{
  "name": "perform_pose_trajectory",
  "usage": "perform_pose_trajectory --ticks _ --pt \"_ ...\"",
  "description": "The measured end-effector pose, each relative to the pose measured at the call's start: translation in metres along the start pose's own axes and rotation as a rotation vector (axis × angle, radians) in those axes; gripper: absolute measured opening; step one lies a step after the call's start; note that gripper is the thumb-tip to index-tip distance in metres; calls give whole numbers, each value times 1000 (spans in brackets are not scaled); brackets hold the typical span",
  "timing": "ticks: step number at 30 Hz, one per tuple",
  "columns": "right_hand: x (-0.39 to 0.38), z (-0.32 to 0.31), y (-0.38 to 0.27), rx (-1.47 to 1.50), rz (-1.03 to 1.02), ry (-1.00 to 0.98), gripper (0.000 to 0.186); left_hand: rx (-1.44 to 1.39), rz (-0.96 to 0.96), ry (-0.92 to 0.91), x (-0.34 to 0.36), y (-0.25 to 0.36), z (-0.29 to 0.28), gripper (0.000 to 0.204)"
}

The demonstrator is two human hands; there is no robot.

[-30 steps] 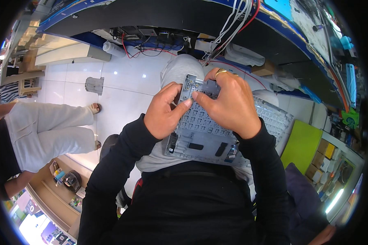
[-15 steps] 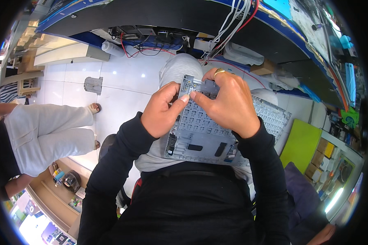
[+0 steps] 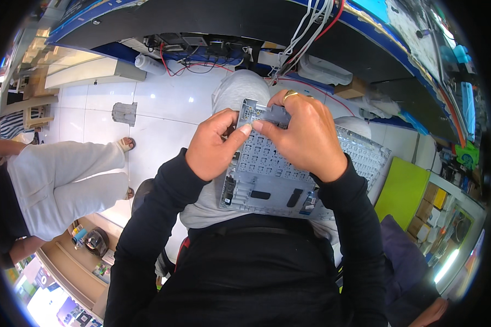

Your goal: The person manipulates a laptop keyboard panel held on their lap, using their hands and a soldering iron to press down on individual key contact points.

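A grey laptop top case [image 3: 267,188] lies tilted across my lap, its keyboard grid of small square cut-outs facing up. My left hand [image 3: 214,143] grips the case's far left edge, thumb on top and fingers curled under. My right hand [image 3: 310,133], with a ring on one finger, pinches the far edge. Its thumb presses on the top face near the left thumb, close to the far left corner. The fingertips beneath and behind the case are hidden. Dark rectangular pads and a black part at the left edge show on the near portion.
A dark bench [image 3: 202,22] runs across the far side, with white and red cables [image 3: 305,41] hanging down. Beneath it stand a white bottle [image 3: 150,64] and a clear plastic box [image 3: 324,71]. A person in light trousers [image 3: 71,174] is at the left. A green panel [image 3: 402,191] stands at right.
Both hands keep their hold near the corner. The case and hands have shifted very slightly; otherwise the grip looks the same.
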State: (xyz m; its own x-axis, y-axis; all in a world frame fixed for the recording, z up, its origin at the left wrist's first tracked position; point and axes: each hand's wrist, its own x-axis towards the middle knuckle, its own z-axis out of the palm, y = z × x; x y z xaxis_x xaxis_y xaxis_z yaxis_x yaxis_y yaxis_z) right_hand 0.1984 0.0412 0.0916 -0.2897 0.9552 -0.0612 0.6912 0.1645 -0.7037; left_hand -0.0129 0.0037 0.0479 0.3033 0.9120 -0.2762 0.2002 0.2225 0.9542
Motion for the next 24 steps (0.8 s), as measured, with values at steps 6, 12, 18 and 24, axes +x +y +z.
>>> perform_pose_trajectory --ticks 6,12,18,24 --pt "-5 -4 11 -53 -90 -15 44 -144 -40 -146 -13 -17 0 26" --pt "-14 3 10 -124 -176 87 49 -46 -67 -123 -14 -9 3 25" --pt "-15 5 5 -123 -120 76 50 -64 -58 -97 -14 -9 4 24" --pt "-17 7 9 -113 -170 92 55 -14 -43 -97 -21 -11 5 30"
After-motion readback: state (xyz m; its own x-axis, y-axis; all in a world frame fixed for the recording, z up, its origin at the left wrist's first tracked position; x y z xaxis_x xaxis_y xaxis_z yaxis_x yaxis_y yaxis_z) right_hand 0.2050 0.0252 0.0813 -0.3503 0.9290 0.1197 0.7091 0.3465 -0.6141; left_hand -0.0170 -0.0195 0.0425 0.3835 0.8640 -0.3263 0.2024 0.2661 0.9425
